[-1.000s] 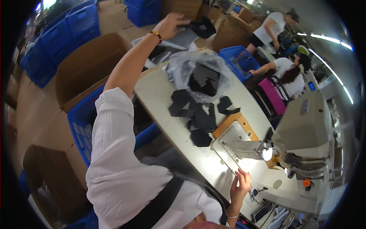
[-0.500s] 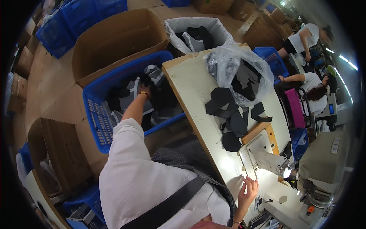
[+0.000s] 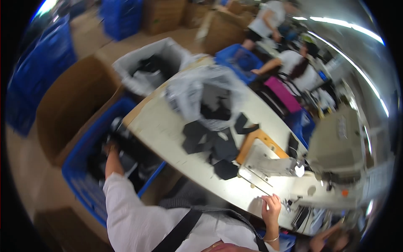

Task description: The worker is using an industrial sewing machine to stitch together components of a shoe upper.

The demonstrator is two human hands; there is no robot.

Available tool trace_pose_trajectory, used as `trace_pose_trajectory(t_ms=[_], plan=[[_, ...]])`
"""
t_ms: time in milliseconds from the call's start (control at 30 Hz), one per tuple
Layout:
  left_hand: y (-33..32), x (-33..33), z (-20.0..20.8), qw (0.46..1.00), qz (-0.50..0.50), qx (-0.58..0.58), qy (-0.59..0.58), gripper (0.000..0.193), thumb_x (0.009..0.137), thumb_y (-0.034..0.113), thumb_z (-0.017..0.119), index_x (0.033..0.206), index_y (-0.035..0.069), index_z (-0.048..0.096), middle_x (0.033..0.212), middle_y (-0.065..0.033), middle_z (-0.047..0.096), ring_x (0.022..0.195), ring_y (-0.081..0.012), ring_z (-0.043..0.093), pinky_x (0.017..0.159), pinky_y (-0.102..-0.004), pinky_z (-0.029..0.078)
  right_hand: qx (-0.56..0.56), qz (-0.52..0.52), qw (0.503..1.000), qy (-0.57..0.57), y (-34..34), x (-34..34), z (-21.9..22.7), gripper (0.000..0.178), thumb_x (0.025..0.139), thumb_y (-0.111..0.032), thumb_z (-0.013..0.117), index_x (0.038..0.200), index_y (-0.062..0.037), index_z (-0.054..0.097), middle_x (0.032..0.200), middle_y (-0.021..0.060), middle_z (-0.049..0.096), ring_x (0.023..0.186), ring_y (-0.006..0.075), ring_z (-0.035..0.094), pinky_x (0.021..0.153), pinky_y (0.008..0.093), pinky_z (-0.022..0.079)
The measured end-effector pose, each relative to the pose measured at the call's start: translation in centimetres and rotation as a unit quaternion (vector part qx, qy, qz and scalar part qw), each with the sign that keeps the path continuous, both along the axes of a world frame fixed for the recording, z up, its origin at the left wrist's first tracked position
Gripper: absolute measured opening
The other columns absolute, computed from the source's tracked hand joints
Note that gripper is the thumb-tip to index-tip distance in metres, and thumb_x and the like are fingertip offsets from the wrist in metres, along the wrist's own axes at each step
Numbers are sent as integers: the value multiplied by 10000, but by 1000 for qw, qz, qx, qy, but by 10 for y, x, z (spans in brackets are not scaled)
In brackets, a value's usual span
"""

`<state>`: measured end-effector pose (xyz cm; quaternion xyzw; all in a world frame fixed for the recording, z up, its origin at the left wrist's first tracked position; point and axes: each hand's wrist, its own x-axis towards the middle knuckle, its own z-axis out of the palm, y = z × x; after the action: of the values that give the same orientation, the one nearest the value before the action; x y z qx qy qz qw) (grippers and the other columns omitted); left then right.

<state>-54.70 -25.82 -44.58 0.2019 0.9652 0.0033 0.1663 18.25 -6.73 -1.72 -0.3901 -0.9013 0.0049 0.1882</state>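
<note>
My left hand [image 3: 111,148] reaches down into a blue plastic basket [image 3: 79,191] among black and grey fabric pieces [image 3: 128,161]. Blur and the dark cloth hide its fingers, so a grip cannot be made out. My right hand [image 3: 272,206] rests by the near edge of the white sewing table [image 3: 157,122], thumb and fingers apart, with nothing visible in it. Just beyond it is a sewing machine [image 3: 268,164] with its lamp lit. Dark cut fabric pieces [image 3: 224,147] lie loosely left of the machine, beside a clear plastic bag [image 3: 180,96] holding more of them.
An open cardboard box [image 3: 79,101] stands beyond the basket. A white-lined container [image 3: 130,75] with dark cloth stands against the table's far corner. Two people in white tops [image 3: 270,19] work at the far right; another person [image 3: 336,239] is at the lower right.
The view has swung to the right, so basket and table appear farther left. My left hand remains in the basket, and my right hand stays near the machine.
</note>
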Motion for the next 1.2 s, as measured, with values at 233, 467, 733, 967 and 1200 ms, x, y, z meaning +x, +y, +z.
trace_pose_trajectory(t_ms=[233,467,733,967,1200], plan=[[-45,26,58,959,204,155,122,426,866,466,706,864,46,778,913,-196,753,920,-418,725,800,-496,579,23,83,994,73,11,-31,10,159,785,40,694,901,-67,709,862,66,714,795,263,675,890,454,540],[-116,84,251,878,22,454,152,410,822,182,782,632,18,459,587,-77,497,551,-238,487,560,-392,384,-147,234,949,152,13,-69,16,179,818,33,703,978,-40,736,908,93,721,849,285,687,855,379,554],[-62,263,485,430,-270,793,-336,263,923,210,745,826,28,581,792,-95,624,766,-242,694,757,-393,607,-610,388,663,194,-17,-136,-18,818,991,-212,666,1614,-66,156,1572,194,395,1451,289,412,1183,434,373],[63,344,502,124,-375,646,-653,474,768,135,859,1081,-147,643,1081,-304,641,892,-389,714,917,-600,589,-665,312,439,517,-1,-128,-40,689,906,-71,585,1545,-3,336,1457,126,514,1349,230,493,1148,409,373],[158,378,452,170,-242,587,-754,577,898,363,724,1318,0,567,1214,-179,626,1010,-302,706,962,-502,580,-445,77,691,564,-11,-20,-13,523,833,109,574,1350,37,553,1238,104,666,1144,187,633,1018,329,490]])
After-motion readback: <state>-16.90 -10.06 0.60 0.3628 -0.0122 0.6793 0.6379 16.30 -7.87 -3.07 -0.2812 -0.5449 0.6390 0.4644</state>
